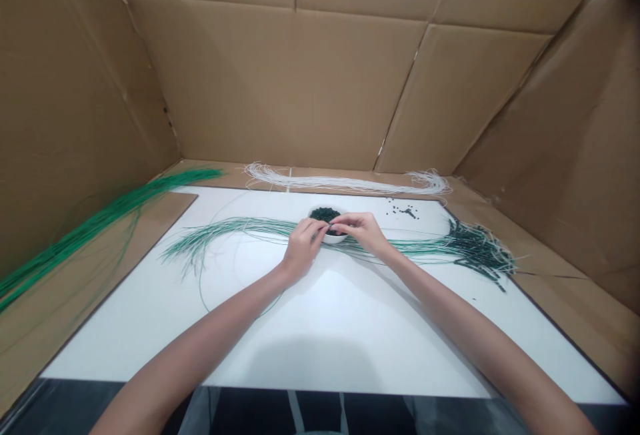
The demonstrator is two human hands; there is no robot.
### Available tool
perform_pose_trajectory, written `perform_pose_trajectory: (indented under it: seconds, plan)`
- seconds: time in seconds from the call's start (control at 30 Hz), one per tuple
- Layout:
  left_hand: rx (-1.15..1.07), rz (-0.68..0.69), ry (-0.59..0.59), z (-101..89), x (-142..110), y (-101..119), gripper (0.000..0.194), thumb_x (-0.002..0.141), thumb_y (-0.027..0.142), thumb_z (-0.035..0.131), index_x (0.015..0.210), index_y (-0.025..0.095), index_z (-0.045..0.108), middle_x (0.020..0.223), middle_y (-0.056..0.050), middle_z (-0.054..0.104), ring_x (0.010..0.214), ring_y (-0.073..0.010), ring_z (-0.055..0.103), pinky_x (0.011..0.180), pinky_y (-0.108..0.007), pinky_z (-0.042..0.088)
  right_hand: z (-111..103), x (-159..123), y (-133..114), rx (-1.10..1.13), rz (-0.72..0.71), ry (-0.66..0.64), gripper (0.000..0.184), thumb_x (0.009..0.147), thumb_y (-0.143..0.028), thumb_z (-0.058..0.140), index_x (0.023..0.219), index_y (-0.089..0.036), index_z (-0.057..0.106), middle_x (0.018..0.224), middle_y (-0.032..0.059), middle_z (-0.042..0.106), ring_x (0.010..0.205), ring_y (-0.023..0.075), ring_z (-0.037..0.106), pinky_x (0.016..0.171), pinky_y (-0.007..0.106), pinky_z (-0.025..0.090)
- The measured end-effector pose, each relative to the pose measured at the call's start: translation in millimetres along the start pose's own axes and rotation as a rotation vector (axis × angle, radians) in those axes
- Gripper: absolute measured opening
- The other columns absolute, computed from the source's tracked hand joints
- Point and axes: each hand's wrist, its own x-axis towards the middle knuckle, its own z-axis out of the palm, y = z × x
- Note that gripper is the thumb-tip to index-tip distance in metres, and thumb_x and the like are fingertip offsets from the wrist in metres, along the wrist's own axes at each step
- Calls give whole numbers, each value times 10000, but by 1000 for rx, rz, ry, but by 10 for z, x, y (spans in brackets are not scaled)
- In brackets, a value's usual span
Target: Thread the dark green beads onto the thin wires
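Observation:
Over a small white bowl (334, 239) of dark green beads (324, 213), my two hands meet fingertip to fingertip. My left hand (303, 245) is closed in a pinch on a thin green strand, whose loop seems to hang down past the wrist. From the right, my right hand (364, 229) pinches something too small to make out, close to the left fingertips. Behind the hands and bowl runs a long bundle of green strands (250, 224). Its right end carries a thick cluster of dark beads (477, 248).
A bundle of white strands (345, 185) lies along the back. Brighter green strands (115, 213) stretch along the left side. Loose dark beads (407, 211) are scattered right of the bowl. Cardboard walls (280, 81) enclose the white board (320, 315) at the back and sides.

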Motion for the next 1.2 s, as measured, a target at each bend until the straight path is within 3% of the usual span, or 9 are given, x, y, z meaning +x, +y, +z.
perform_pose_trajectory:
  seconds: [1.2]
  plan:
    - [20, 12, 2, -3, -1, 19, 146, 817, 227, 438, 822, 170, 572, 791, -33, 588, 763, -123, 530, 714, -239, 418, 7, 8, 19, -6, -22, -5, 218, 633, -319, 626, 742, -136, 668, 673, 48, 651, 590, 143, 580, 583, 248, 470]
